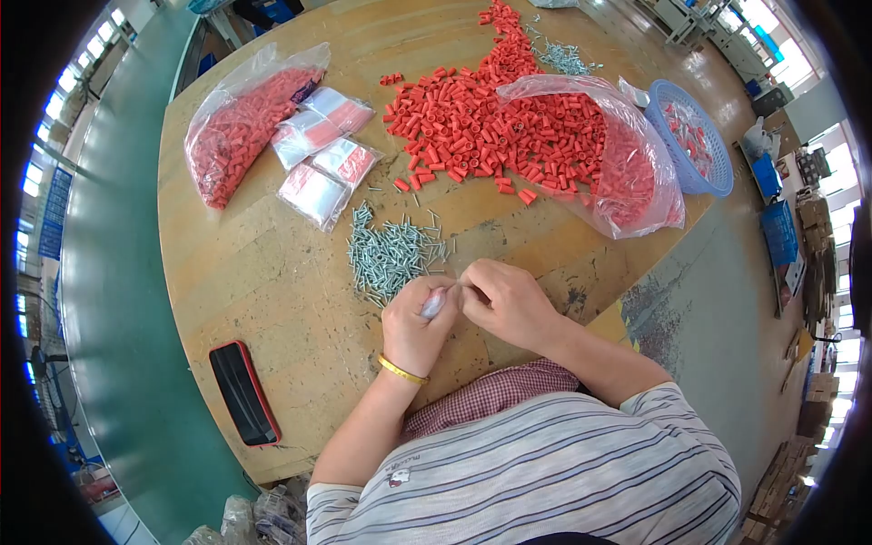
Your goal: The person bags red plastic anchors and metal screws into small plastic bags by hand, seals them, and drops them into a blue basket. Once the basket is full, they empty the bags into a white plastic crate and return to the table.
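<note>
Small plastic bag held over the near side of the bench, just beyond the checked cloth. Clear film and a bit of red seen, contents mostly hidden by fingers. Left hand: clenched around the bag, fingers wrapped. Right hand: fingertips curled together at the bag's upper edge, film apparently pinched; exact hold partly hidden.

Heap of screws lies just beyond the left hand, near enough to be brushed. Large spread of red plugs farther back, partly spilling from a big clear bag. Filled small packets piled at the left, against another big bag of plugs. Phone well apart, near the left edge.

Risks, judged: contents could be spilled if the bag is squeezed too hard by the left grip or tipped while its edge is unsealed. Thin film could be slipped off or torn if tugged unevenly by the right fingertips. Screws could be scattered if the heap is knocked by the left knuckles. A miscount could not be spotted, contents being covered.
</note>
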{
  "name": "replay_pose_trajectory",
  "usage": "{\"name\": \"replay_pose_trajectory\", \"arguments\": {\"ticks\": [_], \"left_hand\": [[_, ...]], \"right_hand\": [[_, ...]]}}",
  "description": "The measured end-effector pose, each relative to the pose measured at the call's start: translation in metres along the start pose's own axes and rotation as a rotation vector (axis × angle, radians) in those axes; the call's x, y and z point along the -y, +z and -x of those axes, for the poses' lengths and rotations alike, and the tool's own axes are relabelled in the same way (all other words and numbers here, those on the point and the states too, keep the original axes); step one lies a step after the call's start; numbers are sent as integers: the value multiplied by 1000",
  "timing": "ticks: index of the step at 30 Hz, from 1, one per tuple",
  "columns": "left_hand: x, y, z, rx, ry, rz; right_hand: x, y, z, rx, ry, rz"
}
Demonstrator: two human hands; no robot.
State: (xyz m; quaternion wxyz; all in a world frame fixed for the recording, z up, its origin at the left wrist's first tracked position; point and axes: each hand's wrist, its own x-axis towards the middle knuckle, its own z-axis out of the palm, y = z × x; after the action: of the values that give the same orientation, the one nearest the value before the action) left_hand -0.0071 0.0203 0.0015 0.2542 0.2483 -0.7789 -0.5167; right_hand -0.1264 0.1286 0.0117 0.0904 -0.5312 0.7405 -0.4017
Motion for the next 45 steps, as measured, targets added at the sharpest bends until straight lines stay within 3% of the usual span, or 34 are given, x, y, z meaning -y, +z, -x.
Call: {"name": "replay_pose_trajectory", "arguments": {"ticks": [8, 13, 16, 19, 25, 27, 32, 35, 36, 40, 43, 45], "left_hand": [[6, 3, 1, -27, 97, -113], [-1, 0, -3, -21, 84, -70], [8, -4, -5, 69, 288, -172], [5, -7, -3, 127, 302, -305], [-9, -7, -2, 212, 215, -93], [-4, -7, 1, 216, 223, -242], [0, -1, -1, 88, 288, -307], [0, -5, -1, 122, 339, -377], [-2, -6, -1, 144, 353, -378], [-2, -6, -1, 187, 331, -352], [-5, -4, -1, 136, 338, -325], [-2, -4, 0, 163, 345, -341]], "right_hand": [[4, 2, 1, -22, 39, -77], [1, -3, 1, 16, 221, -285], [-2, -4, 2, 30, 276, -334], [-1, -3, 2, 5, 295, -347], [-6, -2, 3, -57, 343, -380], [-7, -1, 6, -37, 379, -411], [-10, -3, 4, -28, 396, -507], [-2, -17, -2, 82, 285, -291], [-15, -11, 0, 65, 183, -229], [-53, -31, -17, -155, 103, 155], [-95, -54, -30, -188, -61, 586], [-106, -54, -36, -96, -14, 672]]}}
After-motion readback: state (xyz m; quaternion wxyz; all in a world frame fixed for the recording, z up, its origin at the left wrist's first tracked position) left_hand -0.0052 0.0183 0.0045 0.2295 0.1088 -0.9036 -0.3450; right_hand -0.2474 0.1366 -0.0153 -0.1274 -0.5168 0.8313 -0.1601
